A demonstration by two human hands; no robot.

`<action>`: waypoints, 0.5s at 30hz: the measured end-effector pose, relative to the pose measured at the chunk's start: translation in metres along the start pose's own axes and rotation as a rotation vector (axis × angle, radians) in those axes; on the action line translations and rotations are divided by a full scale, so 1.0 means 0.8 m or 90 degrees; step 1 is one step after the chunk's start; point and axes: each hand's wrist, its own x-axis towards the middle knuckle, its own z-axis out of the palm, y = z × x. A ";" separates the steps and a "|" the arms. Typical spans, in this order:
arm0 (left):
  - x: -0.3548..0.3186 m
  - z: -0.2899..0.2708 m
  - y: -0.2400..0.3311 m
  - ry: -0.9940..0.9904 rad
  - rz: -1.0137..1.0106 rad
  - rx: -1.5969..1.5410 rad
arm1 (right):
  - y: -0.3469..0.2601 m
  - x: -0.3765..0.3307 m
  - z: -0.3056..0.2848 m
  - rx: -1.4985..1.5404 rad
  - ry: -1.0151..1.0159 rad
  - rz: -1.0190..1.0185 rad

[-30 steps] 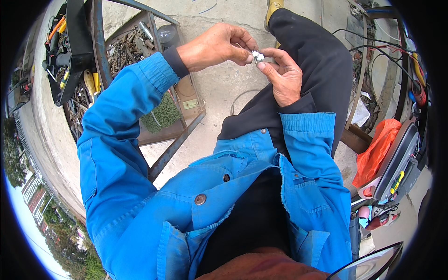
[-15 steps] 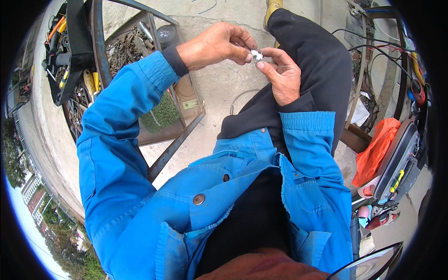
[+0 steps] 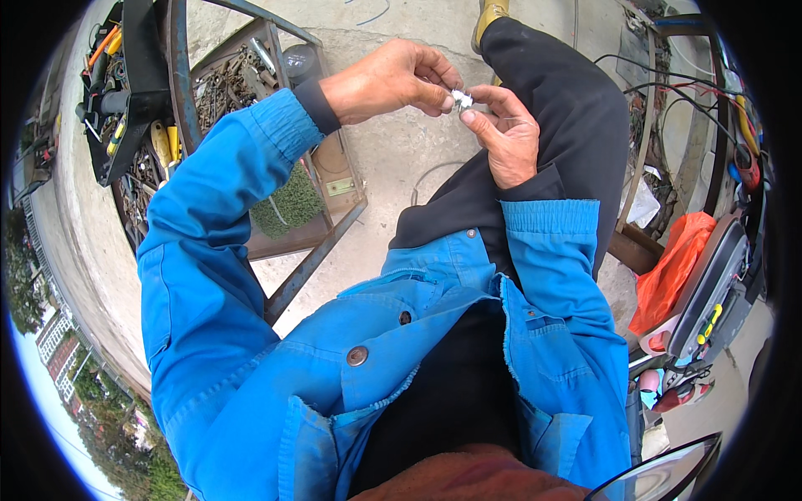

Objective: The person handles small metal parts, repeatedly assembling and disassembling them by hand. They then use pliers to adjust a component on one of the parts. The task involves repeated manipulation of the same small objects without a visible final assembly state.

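Note:
A small white part with bits of metal (image 3: pixel 461 99) is held between my two hands, in front of my lap; its exact kind is too small to make out. My left hand (image 3: pixel 399 81) pinches its left side between thumb and curled fingers. From the other side my right hand (image 3: pixel 506 134) grips it with thumb and forefinger, and a thin wire-like strand shows near those fingers. The fingertips hide much of the part. Both forearms are in blue sleeves.
To the left stands a metal frame (image 3: pixel 311 259) with trays of loose metal bits (image 3: pixel 230 88) and a green scouring pad (image 3: pixel 288 203). Hand tools (image 3: pixel 114 134) lie beyond it. On the right are dark cables (image 3: pixel 681 92), an orange bag (image 3: pixel 671 271) and a grey case (image 3: pixel 710 288).
Both hands keep their grip on the small white part, which has shifted very slightly to the right with the left hand. Otherwise nothing visibly differs.

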 end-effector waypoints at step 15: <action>0.000 0.004 -0.003 -0.004 -0.008 0.001 | 0.003 -0.003 -0.004 0.007 0.003 -0.006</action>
